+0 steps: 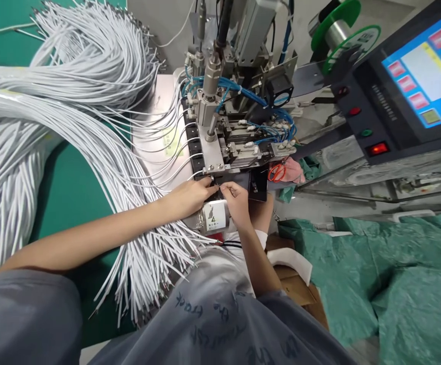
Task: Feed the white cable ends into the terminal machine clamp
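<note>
My left hand (195, 196) reaches across the white cables to the front end of the machine (214, 116), with its thumb and fingers closed together. Close by on the right, my right hand (237, 202) is pinched, its fingertips almost meeting those of the left. What the fingertips hold is too small and too covered to name. A row of black holders (194, 141) runs along the machine's left side, with single white cables going into it. Just below my hands sits a box with a white label (215, 215). Under my left forearm lies a loose bundle of white cables (144, 258).
More white cable bundles (94, 56) cover the green table (71, 187). A control screen (426, 66) and a wire spool (338, 33) stand at the right. Red-handled scissors (277, 173) and a phone-like black slab (258, 183) lie beside the machine. Green sacks (414, 284) fill the lower right.
</note>
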`<state>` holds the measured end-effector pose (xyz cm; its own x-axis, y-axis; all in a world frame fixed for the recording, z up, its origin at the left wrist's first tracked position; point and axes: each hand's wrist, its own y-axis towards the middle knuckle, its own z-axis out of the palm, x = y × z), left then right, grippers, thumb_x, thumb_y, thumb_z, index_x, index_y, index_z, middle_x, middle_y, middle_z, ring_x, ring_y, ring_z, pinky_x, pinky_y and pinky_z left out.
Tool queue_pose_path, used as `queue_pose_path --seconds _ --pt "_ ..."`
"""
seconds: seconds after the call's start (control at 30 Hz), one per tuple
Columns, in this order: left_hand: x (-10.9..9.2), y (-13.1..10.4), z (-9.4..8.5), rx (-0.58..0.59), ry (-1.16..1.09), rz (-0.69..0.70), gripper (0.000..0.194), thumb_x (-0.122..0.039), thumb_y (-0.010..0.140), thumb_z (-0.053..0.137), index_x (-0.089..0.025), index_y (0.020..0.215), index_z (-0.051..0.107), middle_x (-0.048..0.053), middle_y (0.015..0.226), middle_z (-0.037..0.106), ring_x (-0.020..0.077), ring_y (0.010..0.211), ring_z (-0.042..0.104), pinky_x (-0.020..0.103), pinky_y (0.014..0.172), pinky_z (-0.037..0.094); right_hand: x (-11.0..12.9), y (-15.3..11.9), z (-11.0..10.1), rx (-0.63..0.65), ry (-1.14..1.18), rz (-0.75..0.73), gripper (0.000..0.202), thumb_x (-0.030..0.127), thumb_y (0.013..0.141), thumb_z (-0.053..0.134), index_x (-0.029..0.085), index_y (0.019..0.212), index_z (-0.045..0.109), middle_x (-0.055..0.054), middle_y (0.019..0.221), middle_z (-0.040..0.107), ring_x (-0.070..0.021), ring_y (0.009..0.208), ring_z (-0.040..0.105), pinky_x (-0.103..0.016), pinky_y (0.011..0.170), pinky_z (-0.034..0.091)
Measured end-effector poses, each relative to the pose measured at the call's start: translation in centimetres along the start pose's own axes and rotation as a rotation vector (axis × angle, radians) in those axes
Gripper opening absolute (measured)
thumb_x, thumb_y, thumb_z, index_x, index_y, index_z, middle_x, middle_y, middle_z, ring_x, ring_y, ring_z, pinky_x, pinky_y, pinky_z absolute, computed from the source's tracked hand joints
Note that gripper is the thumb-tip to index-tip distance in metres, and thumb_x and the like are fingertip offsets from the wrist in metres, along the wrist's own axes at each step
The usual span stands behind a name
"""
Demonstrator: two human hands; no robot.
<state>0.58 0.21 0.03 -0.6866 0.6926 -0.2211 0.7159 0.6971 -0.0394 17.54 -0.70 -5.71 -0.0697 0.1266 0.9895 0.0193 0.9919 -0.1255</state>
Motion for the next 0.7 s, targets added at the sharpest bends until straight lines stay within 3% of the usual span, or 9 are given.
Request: queue_pose_path --seconds 0.2,0.53,0.7 --pt "0.0 -0.1 0.0 0.037 0.061 0.013 0.049 -0.006 0.081 0.039 -0.01 0.129 0.046 0.012 0.096 0.054 0.0141 0.057 0.059 0.029 0.055 0.049 -0.3 0.3 -0.3 0.064 0.012 0.105 0.019 0.035 0.076 0.058 0.018 0.071 0.058 0.005 0.054 0.046 -0.0091 0.049 0.038 -0.023 0.049 0.031" --pt "0.1 0.0 -0.4 0.068 0.085 0.038 0.043 -0.007 0.083 0.039 -0.009 0.126 0.047 0.012 0.101 0.052 0.0166 0.065 0.061 0.03 0.057 0.05 0.2 1.4 -0.8 0.194 0.012 0.14 0.017 0.033 0.074 0.057 0.018 0.068 0.053 0.005 0.053 0.047 -0.0083 0.049 0.039 -0.023 0.048 0.029" --pt "0.1 0.1 -0.7 0.1 0.126 0.039 0.044 -0.007 0.083 0.04 -0.009 0.126 0.046 0.013 0.102 0.052 0.0161 0.067 0.061 0.028 0.057 0.048 -0.2 1.3 -0.5 0.163 0.09 0.172 0.017 0.033 0.073 0.057 0.018 0.067 0.051 0.007 0.05 0.042 -0.0075 0.046 0.035 -0.022 0.046 0.025"
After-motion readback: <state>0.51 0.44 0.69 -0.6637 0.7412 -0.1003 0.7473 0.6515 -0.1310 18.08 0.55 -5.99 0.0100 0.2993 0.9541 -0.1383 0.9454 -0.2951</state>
